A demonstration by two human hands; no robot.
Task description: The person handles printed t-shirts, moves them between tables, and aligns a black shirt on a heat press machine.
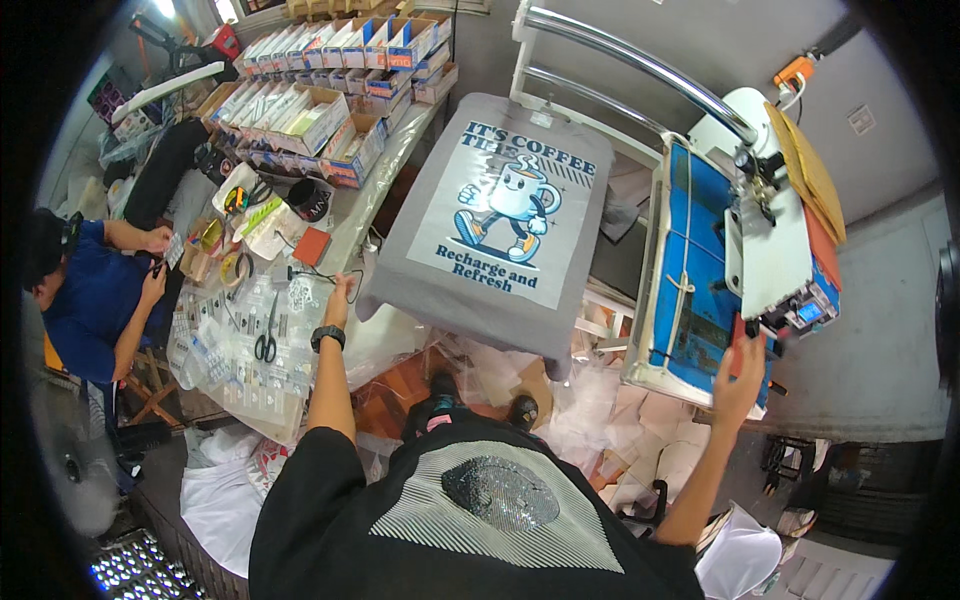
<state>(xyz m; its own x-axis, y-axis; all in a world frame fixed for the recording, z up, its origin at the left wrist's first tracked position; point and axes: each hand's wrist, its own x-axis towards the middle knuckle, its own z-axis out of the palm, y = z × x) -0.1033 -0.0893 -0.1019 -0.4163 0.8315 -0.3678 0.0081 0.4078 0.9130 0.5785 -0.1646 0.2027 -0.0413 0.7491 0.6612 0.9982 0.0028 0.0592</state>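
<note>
Black cloth of the person's own shirt, with a grey striped panel and a glittering oval patch (498, 490), fills the lower middle of the head view, and both bare forearms rise from it. Out to the right, the right hand (742, 372) closes around the red handle (738, 352) at the near edge of the raised blue-faced upper plate of the heat press (700, 270), thumb and fingers wrapped on it. Over on the other side, the left hand (342, 292), with a black watch at the wrist, rests its fingertips on the edge of the cluttered worktable under clear plastic sheet (240, 360) and holds nothing that can be made out (whether the fingers are curled or flat is too small to tell). Between the two hands, and farther from the body, lies the grey T-shirt with a pale printed transfer sheet showing a cartoon cup (505, 215), spread flat, its long axis running away from the person; the plate hangs just right of it, so the right hand is the nearer.
</note>
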